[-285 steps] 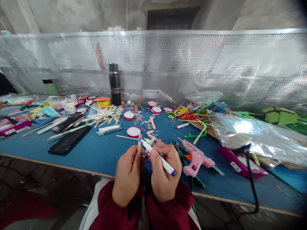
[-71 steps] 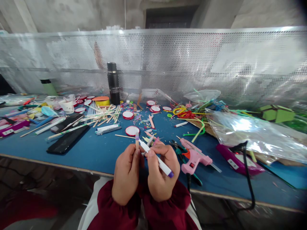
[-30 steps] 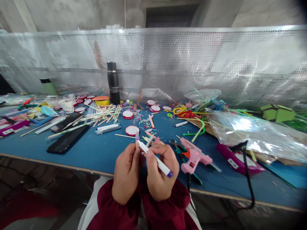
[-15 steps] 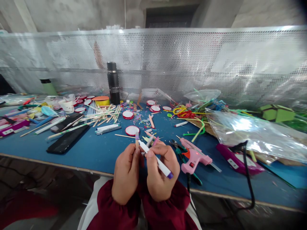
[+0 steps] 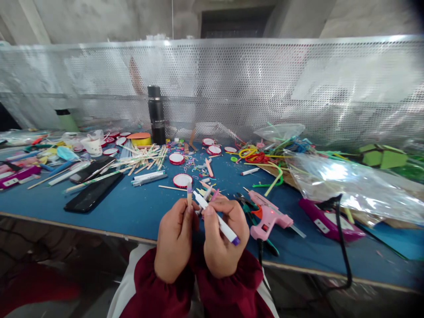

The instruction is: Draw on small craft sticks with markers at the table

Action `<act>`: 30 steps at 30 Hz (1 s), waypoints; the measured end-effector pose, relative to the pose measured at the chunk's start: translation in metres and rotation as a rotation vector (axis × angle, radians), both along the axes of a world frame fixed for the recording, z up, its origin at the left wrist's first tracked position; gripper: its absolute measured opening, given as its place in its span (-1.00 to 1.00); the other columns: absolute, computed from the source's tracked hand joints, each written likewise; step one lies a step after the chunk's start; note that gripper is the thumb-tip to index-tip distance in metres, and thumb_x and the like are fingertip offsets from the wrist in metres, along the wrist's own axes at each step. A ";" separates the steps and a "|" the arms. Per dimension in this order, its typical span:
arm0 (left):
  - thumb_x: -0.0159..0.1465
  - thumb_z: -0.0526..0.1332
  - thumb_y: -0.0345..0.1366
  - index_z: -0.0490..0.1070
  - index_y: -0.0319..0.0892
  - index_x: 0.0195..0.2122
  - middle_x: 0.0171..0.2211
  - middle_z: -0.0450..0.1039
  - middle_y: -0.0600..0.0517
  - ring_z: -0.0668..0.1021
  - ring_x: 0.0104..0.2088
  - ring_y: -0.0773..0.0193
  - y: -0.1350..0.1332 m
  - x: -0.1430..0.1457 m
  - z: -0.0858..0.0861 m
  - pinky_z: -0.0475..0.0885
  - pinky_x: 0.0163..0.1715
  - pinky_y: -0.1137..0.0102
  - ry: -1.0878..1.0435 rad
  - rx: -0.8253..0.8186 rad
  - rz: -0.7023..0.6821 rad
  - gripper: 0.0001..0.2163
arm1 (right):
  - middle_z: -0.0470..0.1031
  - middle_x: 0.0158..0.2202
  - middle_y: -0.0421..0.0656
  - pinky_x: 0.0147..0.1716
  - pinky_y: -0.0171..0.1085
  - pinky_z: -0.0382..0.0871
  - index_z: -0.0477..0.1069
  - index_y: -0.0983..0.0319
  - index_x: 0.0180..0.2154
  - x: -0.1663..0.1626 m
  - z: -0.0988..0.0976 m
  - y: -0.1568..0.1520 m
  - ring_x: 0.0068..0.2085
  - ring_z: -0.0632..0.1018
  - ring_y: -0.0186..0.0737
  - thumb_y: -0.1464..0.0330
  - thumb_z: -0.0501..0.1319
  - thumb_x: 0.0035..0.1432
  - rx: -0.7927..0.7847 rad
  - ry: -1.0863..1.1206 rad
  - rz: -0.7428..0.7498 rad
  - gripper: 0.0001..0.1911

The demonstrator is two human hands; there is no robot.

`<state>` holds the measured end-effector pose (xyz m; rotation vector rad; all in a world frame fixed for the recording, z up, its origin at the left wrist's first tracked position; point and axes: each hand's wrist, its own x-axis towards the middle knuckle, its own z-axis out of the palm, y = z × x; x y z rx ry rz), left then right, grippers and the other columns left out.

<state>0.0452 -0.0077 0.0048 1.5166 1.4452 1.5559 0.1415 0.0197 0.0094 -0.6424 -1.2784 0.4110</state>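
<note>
Upright in my left hand [image 5: 172,243] is a wooden craft stick [image 5: 189,196], pinched between thumb and fingers, its upper end coloured purple. My right hand [image 5: 222,247] is closed around a white marker [image 5: 225,229] with a purple rear end. The marker's tip points up and left, close beside the stick and slightly apart from it. Behind my right fingers are some pale and pink pieces, partly hidden, which I cannot make out. Just beyond the stick lies a round white disc with a red rim [image 5: 182,180].
A pink glue gun [image 5: 270,216] and dark-handled pliers [image 5: 245,205] lie right of my hands. Left are a black phone [image 5: 94,192], capped markers [image 5: 149,177] and a pile of craft sticks [image 5: 145,160]. A black bottle [image 5: 156,115] stands at the back; clear plastic bags [image 5: 351,181] lie right.
My right hand has shifted slightly right, and the marker tip has moved a little away from the craft stick. My left hand stays nearly still.
</note>
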 end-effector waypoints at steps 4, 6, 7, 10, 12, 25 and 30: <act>0.51 0.02 -0.07 0.34 -0.14 -0.32 -0.44 0.32 0.12 0.35 -0.42 0.32 0.000 0.000 -0.001 0.21 -0.40 0.42 0.008 0.015 0.010 -0.67 | 0.48 -0.35 -0.24 -0.04 -0.11 0.44 0.42 0.17 -0.27 0.000 0.001 0.000 -0.27 0.55 -0.24 0.44 0.22 0.27 0.028 -0.034 0.021 -0.95; 0.51 0.02 -0.07 0.34 -0.14 -0.32 -0.45 0.32 0.12 0.35 -0.44 0.32 0.000 0.000 0.000 0.20 -0.41 0.42 0.011 0.009 0.010 -0.67 | 0.46 -0.37 -0.24 -0.07 -0.12 0.45 0.41 0.17 -0.28 -0.001 0.002 0.000 -0.29 0.54 -0.25 0.44 0.22 0.27 0.028 -0.030 0.011 -0.94; 0.51 0.01 -0.07 0.34 -0.14 -0.32 -0.45 0.32 0.12 0.34 -0.44 0.32 0.000 0.000 0.000 0.20 -0.42 0.42 0.012 0.005 0.010 -0.67 | 0.46 -0.37 -0.24 -0.09 -0.13 0.45 0.41 0.17 -0.28 -0.001 0.003 0.000 -0.30 0.53 -0.25 0.44 0.21 0.28 0.024 -0.024 0.006 -0.94; 0.50 0.02 -0.07 0.34 -0.14 -0.34 -0.45 0.33 0.11 0.35 -0.44 0.32 0.000 0.000 0.001 0.20 -0.42 0.43 0.016 0.009 0.017 -0.67 | 0.46 -0.37 -0.23 -0.11 -0.12 0.46 0.41 0.17 -0.29 -0.001 0.004 0.000 -0.29 0.54 -0.23 0.43 0.21 0.28 0.027 -0.040 0.010 -0.93; 0.50 0.03 -0.08 0.34 -0.14 -0.35 -0.45 0.34 0.10 0.36 -0.43 0.32 -0.001 0.001 0.001 0.21 -0.41 0.43 0.020 0.015 0.025 -0.67 | 0.46 -0.37 -0.22 -0.09 -0.10 0.46 0.40 0.17 -0.30 -0.001 0.003 0.000 -0.29 0.54 -0.22 0.43 0.21 0.28 0.031 -0.049 0.013 -0.93; 0.50 0.03 -0.10 0.34 -0.14 -0.34 -0.46 0.34 0.11 0.36 -0.44 0.33 0.000 0.000 0.002 0.22 -0.41 0.44 0.021 0.014 0.023 -0.68 | 0.47 -0.36 -0.21 -0.15 -0.15 0.46 0.41 0.18 -0.29 0.000 0.003 -0.001 -0.29 0.54 -0.22 0.42 0.21 0.28 0.020 -0.041 0.014 -0.95; 0.51 0.01 -0.08 0.34 -0.14 -0.32 -0.46 0.33 0.12 0.36 -0.46 0.32 0.000 0.000 0.002 0.22 -0.42 0.43 0.019 0.007 0.017 -0.67 | 0.47 -0.37 -0.21 -0.18 -0.15 0.47 0.40 0.17 -0.28 0.000 0.003 0.000 -0.29 0.55 -0.21 0.41 0.21 0.28 0.015 -0.042 -0.014 -0.95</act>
